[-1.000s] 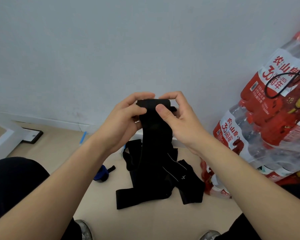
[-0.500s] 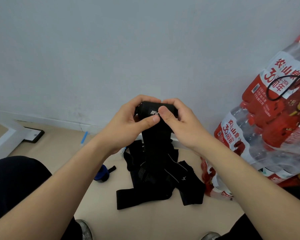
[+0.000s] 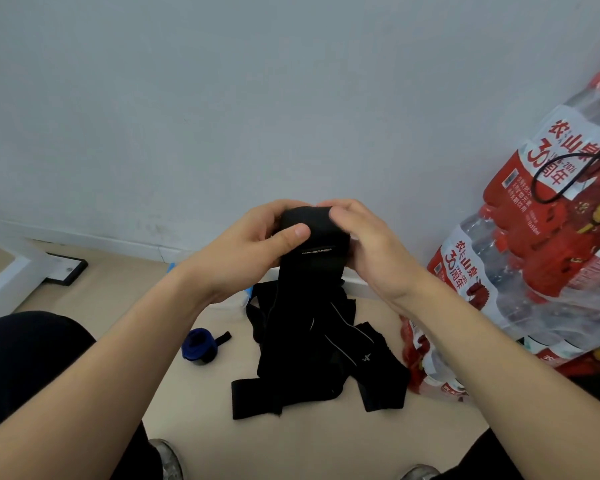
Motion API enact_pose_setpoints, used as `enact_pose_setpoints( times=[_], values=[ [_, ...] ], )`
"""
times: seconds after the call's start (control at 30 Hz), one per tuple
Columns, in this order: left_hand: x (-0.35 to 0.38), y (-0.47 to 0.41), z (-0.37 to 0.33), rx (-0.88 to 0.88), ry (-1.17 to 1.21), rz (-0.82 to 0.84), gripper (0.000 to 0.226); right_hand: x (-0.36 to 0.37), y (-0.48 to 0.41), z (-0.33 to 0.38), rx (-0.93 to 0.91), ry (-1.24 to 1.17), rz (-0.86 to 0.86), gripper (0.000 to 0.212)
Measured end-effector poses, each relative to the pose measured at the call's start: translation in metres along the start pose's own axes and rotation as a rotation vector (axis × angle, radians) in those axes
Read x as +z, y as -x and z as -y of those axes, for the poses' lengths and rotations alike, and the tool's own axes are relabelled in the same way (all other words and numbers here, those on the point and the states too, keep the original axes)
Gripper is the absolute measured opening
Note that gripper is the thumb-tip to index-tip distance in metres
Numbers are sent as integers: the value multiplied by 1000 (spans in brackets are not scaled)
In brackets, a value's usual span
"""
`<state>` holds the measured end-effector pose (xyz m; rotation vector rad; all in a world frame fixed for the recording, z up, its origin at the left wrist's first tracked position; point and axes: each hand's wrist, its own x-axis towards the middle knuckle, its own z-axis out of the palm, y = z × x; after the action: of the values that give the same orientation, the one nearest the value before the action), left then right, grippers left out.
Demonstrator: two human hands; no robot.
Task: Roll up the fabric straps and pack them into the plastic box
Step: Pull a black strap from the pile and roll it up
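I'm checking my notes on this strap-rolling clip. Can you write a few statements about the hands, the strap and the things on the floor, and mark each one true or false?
1. The left hand and the right hand both grip the rolled end of the black strap. True.
2. The strap is rolled all the way, with nothing hanging. False: its loose length hangs down to a black pile on the floor.
3. A blue roll lies on the floor, left of the black pile. True.
4. Bottled water is stacked on the person's left. False: the packs of bottled water stand on the right, by the wall.
5. One hand holds the blue roll. False: neither hand touches it.
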<state>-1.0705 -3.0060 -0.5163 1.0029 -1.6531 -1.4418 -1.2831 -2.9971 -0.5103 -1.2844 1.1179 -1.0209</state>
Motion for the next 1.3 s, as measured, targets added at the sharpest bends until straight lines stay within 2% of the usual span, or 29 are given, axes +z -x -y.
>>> enact_pose_setpoints(
  times=[0.07,0.13,0.23,0.37,0.4,0.47,0.53,0.67,0.83,0.93,0.97,1.1,1.2,1.3],
  values=[
    [2,1,1,13,-62,-14,32,0,-2,0,18,174,-4,50],
    [4,2,2,23,-115,-64,35,-1,-1,-3,-60,337,0,37],
    [4,2,0,28,-78,-105,39,-5,-2,-6,-158,368,13,24],
    [6,2,-3,-94,116,-82,40,-4,0,-4,-306,420,-12,27],
    [7,2,-2,-108,103,-78,39,-3,3,-5,-323,438,-14,28],
    [7,3,0,-95,48,-91,41,-2,5,-8,-331,418,-37,29],
    [7,2,-1,-60,90,-119,41,0,7,-9,-313,343,-43,36],
    [7,0,-4,-9,212,-160,43,11,12,-9,-92,102,25,61],
    [5,-2,-4,-32,165,-252,54,11,12,-10,61,-68,35,37],
    [6,-1,-2,-54,144,-246,62,11,11,-8,204,-147,70,56],
    [8,-1,-1,-59,135,-248,64,12,11,-8,218,-140,83,55],
    [12,-1,5,-99,147,-248,74,12,12,-10,128,-115,31,31],
    [15,-2,7,-129,269,-224,68,13,12,-9,64,-105,-29,29],
    [20,-3,5,-122,284,-263,59,15,13,-8,0,-36,-11,30]
  ],
)
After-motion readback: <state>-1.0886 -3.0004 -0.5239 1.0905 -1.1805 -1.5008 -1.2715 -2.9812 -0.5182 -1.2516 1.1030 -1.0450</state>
